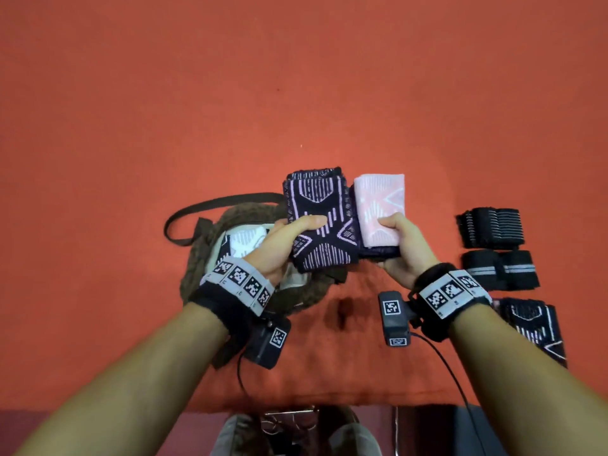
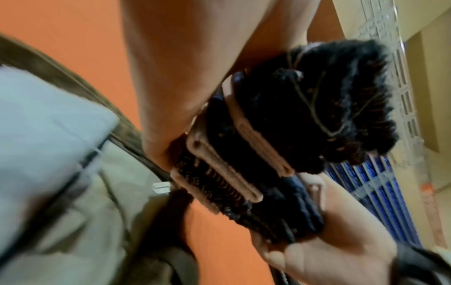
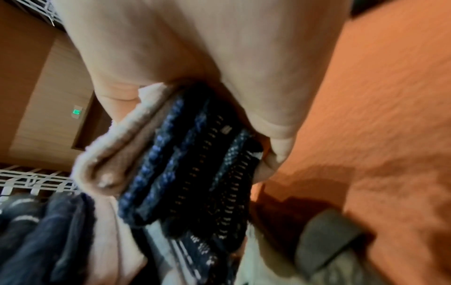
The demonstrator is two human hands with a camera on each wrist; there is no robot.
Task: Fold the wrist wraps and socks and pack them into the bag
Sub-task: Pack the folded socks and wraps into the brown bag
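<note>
My left hand (image 1: 289,240) grips a folded navy sock with a pink pattern (image 1: 317,205), thumb on top, above the table. Pressed against its right side is a folded pink sock (image 1: 383,205) on dark layers, gripped by my right hand (image 1: 406,245) with its thumb on top. Below and left lies the open brown bag (image 1: 197,261), with a folded pale patterned sock (image 1: 246,240) inside. From the left wrist, the socks' stacked edges (image 2: 244,164) show between both hands. The right wrist view shows the pink fold (image 3: 109,154) beside the navy layers (image 3: 195,173).
Two black wrist wraps (image 1: 490,227) (image 1: 500,269) and another folded navy sock (image 1: 533,327) lie in a column at the right on the orange cloth (image 1: 296,93). The bag's strap (image 1: 214,205) loops out to the left. The table's front edge (image 1: 296,406) is near my body.
</note>
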